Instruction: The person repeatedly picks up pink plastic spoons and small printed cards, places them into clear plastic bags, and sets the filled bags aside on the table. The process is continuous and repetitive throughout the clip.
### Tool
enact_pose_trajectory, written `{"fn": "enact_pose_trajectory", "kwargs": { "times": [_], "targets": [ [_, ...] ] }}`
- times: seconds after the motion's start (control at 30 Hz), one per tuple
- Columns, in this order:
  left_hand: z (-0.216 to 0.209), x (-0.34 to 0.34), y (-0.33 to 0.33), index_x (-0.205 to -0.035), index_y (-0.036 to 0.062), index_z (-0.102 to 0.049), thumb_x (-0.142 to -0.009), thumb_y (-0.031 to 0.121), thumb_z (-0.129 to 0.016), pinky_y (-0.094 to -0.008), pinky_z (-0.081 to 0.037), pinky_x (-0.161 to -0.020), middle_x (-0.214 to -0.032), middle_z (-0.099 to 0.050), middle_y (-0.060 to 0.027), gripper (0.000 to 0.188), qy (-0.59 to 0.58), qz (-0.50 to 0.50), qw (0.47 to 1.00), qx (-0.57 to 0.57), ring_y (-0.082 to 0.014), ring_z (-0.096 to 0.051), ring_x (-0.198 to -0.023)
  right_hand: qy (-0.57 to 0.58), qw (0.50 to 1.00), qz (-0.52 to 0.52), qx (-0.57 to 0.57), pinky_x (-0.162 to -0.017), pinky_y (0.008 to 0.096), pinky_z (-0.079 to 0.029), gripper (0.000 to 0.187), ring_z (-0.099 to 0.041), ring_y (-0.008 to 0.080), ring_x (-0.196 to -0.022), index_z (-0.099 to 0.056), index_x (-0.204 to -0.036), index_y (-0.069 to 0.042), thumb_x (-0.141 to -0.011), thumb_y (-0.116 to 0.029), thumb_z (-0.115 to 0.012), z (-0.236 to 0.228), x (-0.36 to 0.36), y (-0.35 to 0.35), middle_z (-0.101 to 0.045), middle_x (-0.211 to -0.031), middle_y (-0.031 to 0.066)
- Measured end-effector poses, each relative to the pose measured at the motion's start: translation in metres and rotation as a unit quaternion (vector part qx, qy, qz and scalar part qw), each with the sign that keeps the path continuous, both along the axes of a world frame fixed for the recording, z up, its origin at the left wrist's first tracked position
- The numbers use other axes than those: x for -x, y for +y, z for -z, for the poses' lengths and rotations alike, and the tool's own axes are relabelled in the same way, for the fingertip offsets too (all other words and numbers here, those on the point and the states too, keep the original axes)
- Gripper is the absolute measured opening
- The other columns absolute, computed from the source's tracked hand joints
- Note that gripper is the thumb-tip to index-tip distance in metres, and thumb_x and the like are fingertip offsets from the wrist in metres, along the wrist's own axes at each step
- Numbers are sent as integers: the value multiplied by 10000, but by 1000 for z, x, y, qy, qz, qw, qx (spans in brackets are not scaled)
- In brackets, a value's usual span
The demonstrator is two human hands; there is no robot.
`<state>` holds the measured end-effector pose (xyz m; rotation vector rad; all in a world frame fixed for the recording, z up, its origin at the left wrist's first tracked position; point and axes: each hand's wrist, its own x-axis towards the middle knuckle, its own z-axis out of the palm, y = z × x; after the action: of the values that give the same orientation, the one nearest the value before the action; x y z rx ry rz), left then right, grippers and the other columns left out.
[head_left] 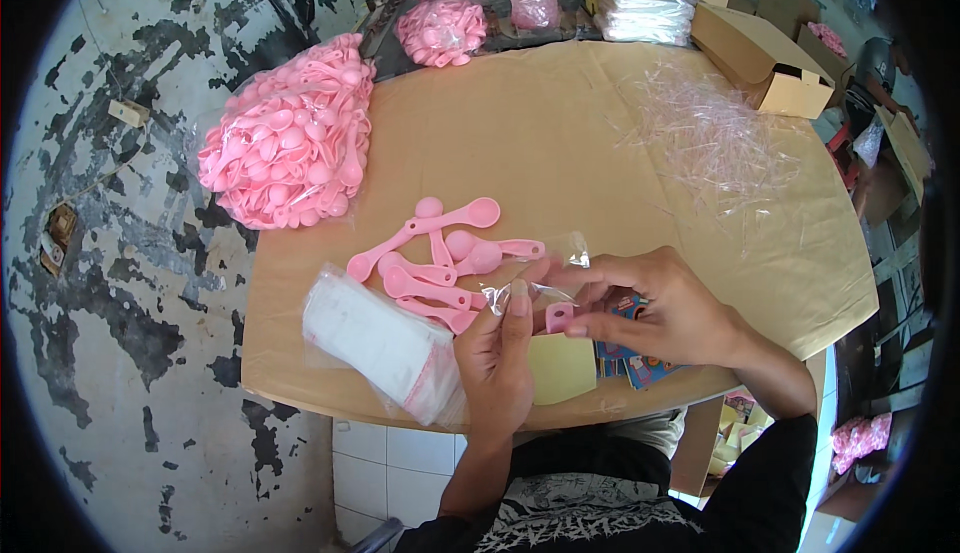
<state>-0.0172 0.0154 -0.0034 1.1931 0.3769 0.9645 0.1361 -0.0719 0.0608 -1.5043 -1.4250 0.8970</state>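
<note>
Left hand (495,368): thumb and fingers pressed together, pinching clear plastic bag (497,299) near table's front edge. Right hand (668,305): index and thumb spread, curled toward the bag, thumb tip right at pink piece (559,317) with a hole. Cannot tell if right fingers grip it; rest of the piece hidden. Piece sits between the two hands, above yellow paper (562,371). Blue cards (645,370) lie under right hand, partly covered by it. Loose pink spoons (470,215) in a pile just beyond left hand, some overlapping. Stack of clear bags (375,335) left of left hand. Big bag of pink spoons (290,143) at table's far left. Tangle of clear strips (712,133) far right, near cardboard box (765,53). Brown paper (520,133) covers table.
</note>
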Motion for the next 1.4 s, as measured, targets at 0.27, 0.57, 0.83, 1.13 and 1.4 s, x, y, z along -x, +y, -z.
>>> {"fn": "enact_pose_trajectory", "kwargs": {
  "times": [0.27,0.57,0.83,1.13,1.4],
  "targets": [
    [-13,5,1,-1234,-68,-562,-1014,165,-460,-243,-493,-838,-1184,-632,-148,336,27,54,998,-29,-121,-612,-959,79,993,-33,-85,-745,238,-522,129,-640,79,-822,-673,-1013,15,-893,-16,-636,20,-17,-4,-700,-892,63],
    [-11,12,8,-1161,-55,-601,-959,4,-514,-244,-484,-856,-1047,-657,-97,228,90,111,983,-115,-133,-627,-968,72,987,3,-145,-738,250,-513,258,-642,98,-798,-705,-1050,-24,-850,73,-575,34,-28,-18,-707,-888,83],
    [-6,12,16,-1060,-25,-616,-913,-88,-457,-180,-403,-660,-939,-639,-60,226,118,138,955,-237,-45,-533,-762,-104,952,-42,-286,-714,323,-509,275,-638,214,-764,-730,-941,-67,-733,67,-610,36,-45,-27,-697,-829,63],
    [0,14,21,-902,-12,-559,-919,-39,-421,-170,-396,-675,-871,-595,-53,142,102,160,976,-110,-79,-575,-859,-251,916,-35,-312,-699,353,-497,315,-585,246,-746,-741,-902,-160,-628,-29,-655,35,-40,-27,-658,-756,27],
    [-9,4,9,-786,52,-371,-854,-69,-619,-293,-475,-907,-1254,-521,-250,284,29,146,986,-69,-275,-459,-1293,-13,975,107,-192,-687,307,-501,163,-641,172,-783,-661,-874,-51,-722,-1,-634,33,-23,-32,-654,-744,42]
  ]
}}
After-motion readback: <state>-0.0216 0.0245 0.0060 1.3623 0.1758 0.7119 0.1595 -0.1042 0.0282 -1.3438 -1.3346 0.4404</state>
